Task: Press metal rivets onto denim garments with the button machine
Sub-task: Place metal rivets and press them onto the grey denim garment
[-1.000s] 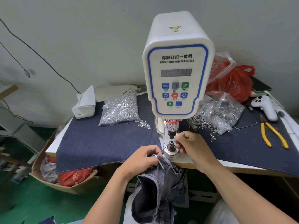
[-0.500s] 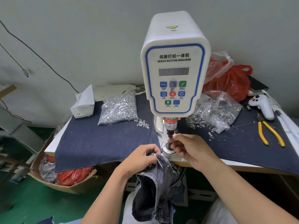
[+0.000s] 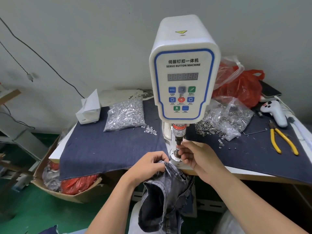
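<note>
Right hand [image 3: 199, 156] fingertips cover the button machine [image 3: 184, 78] punch tip, so any rivet there is hidden; denim garment [image 3: 167, 198] runs off the bottom edge, and panel btn labels are too small to read.

The white, blue-trimmed button machine [image 3: 183, 78] stands upright on the cloth-covered table, its punch just above the round die, while the dark grey denim garment [image 3: 166, 196] hangs crumpled below the table edge, a rivet [image 3: 162, 161] at its top.
</note>
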Motion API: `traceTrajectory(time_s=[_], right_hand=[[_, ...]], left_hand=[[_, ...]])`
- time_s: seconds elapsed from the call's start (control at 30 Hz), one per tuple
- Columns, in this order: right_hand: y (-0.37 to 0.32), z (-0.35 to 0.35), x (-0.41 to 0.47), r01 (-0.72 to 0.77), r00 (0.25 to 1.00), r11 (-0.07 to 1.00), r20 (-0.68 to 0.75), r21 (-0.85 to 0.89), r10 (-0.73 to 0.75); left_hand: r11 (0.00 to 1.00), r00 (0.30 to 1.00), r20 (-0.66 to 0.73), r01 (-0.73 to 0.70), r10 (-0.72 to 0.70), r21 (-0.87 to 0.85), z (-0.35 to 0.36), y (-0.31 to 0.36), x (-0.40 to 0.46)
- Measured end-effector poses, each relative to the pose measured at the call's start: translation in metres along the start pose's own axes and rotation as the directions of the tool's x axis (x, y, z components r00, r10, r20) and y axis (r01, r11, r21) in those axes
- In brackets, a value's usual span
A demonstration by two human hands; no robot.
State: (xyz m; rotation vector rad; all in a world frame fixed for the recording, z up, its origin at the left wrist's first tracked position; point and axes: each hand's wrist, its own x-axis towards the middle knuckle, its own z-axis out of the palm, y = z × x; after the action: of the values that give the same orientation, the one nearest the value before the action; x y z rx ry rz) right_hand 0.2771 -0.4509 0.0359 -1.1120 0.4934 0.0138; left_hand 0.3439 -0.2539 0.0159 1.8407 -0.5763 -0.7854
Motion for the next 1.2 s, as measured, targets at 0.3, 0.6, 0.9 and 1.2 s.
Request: traceTrajectory(time_s=[0.3,0.6,0.9,1.2], right_hand=[[-0.003,0.002,-0.001,0.014,1.000,1.000,-0.005,-0.022,-0.015],[-0.001,0.004,-0.004,0.022,0.999,0.997,0.024,0.079,-0.024],[0.003,-0.019,-0.016,0.229,0.973,0.916,0.055,-0.330,-0.224],[0.008,-0.042,-0.026,0.412,0.902,0.488,0.419,-0.769,-0.101]], left_hand=[[1.000,1.000,-0.007,-0.002,0.003,0.012,0.000,0.000,0.001],[1.000,1.000,0.000,0.004,-0.004,-0.004,0.000,0.000,0.000],[0.999,0.998,0.064,-0.005,0.008,-0.046,0.000,0.006,-0.003],[0.966,0.986,0.098,-0.106,0.132,-0.236,0.009,0.019,-0.012]])
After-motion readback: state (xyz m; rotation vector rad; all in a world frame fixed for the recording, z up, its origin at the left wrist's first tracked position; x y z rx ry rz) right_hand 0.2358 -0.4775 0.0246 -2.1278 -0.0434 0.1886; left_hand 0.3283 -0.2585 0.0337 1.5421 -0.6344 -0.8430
